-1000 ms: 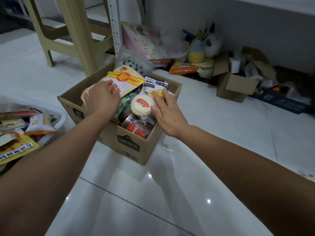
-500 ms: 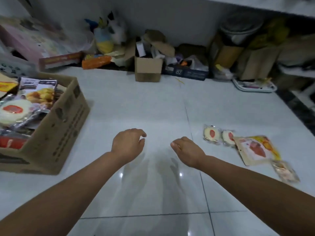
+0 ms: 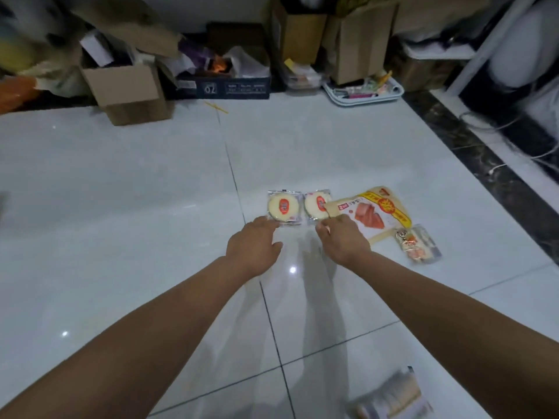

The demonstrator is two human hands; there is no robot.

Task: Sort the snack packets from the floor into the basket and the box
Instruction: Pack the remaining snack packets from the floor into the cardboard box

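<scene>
The left hand (image 3: 254,241), fingers loosely spread, touches the near edge of one round cake packet (image 3: 284,207), while the right hand (image 3: 341,240), its grip impossible to tell, meets the second round packet (image 3: 314,204) and the overlapping yellow pouch (image 3: 378,213), all on the floor (image 3: 136,192) near a small clear packet (image 3: 419,243).

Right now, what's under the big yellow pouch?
The yellow pouch lies on the floor; its left corner overlaps the right round cake packet. The right hand hides its near-left edge.
</scene>
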